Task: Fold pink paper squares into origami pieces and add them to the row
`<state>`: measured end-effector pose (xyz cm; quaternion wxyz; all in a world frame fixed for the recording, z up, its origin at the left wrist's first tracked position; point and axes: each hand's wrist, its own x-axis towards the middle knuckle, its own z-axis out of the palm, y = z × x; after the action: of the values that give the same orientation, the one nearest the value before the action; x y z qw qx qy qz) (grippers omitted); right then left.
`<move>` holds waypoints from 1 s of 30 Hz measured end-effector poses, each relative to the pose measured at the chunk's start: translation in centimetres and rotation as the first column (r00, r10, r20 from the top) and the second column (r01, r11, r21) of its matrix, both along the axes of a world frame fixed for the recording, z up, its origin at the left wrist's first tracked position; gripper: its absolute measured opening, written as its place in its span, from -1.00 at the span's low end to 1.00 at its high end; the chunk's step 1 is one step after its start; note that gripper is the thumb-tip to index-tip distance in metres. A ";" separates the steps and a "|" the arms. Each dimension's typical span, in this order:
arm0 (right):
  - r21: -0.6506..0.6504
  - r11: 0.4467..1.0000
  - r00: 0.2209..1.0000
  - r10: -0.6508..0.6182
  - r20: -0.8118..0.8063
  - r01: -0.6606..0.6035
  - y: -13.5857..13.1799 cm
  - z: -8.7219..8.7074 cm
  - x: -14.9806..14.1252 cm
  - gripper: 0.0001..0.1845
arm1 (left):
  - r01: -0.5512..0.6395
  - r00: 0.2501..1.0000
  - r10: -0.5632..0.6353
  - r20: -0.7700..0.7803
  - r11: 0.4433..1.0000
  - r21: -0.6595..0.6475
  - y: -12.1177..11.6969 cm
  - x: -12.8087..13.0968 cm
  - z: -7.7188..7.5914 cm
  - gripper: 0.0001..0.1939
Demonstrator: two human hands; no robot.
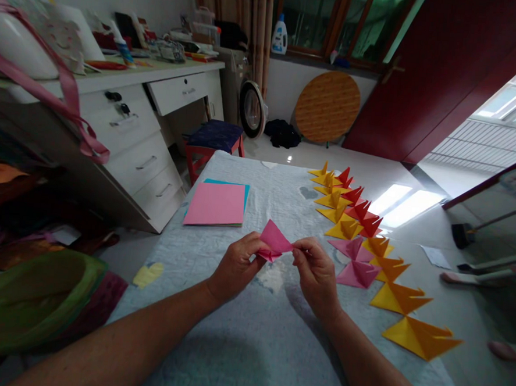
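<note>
A partly folded piece of pink origami paper point(275, 236) is held up over the cloth-covered table point(249, 338). My left hand point(239, 264) pinches its left and lower edge between thumb and fingers. With thumb and fingertips, my right hand point(316, 273) grips the pointed right corner of the same paper. Beyond my left hand lies a stack of square paper point(216, 205), pink on top with a blue sheet peeking out behind. Close to the right of my right hand sit two pink folded paper cranes point(358, 272).
Rows of yellow cranes point(419, 337) and red cranes point(362, 211) line the table's right side. A green-rimmed basket point(37, 296) stands at the left. A stool point(215, 137) and a white desk point(130, 133) are beyond the table's far left.
</note>
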<state>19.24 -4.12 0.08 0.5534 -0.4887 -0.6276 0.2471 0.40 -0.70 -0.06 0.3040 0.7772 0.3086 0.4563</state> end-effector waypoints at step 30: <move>-0.031 0.998 0.996 0.054 -0.072 -0.057 -0.2 0.0 0.0 -0.92 | 0.094 0.993 -0.093 -0.072 0.996 0.000 -0.3 -0.1 0.1 -0.70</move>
<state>19.28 -4.33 0.04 0.5602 -0.4709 -0.6167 0.2899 0.31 -1.03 0.00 0.3125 0.8073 0.2819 0.4138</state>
